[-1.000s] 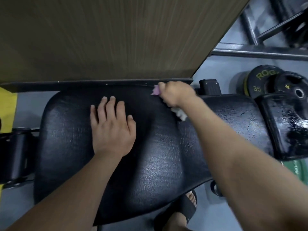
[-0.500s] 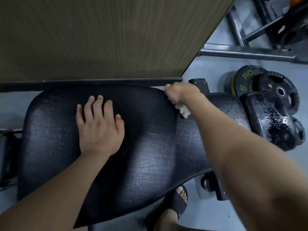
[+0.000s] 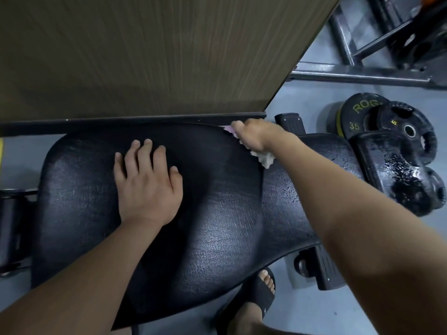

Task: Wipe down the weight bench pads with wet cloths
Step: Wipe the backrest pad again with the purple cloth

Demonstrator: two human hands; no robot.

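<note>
A sandalled foot (image 3: 256,293) stands on the grey floor (image 3: 314,315) below the near edge of the wide bench pad (image 3: 217,226). Its black vinyl is creased and finely cracked, with a dull sheen across the middle. The left hand (image 3: 147,184) lies flat on the pad's centre, fingers straight and spread, holding nothing. At the far edge, where the wide pad meets the narrower pad (image 3: 326,170), the right hand (image 3: 254,135) is curled around a wet cloth (image 3: 264,159). A white wad shows below the palm and a pink corner pokes out past the knuckles. To the right, a small end pad (image 3: 391,170) glistens with droplets. Black weight plates (image 3: 358,114) marked 35 and 5 lean just behind it. A wood-grain panel (image 3: 145,56) rises along the bench's far side, and a steel frame (image 3: 362,74) crosses the floor beyond. Compared with half a second ago, both hands keep their places on the pad, and the pink corner shows more plainly.
</note>
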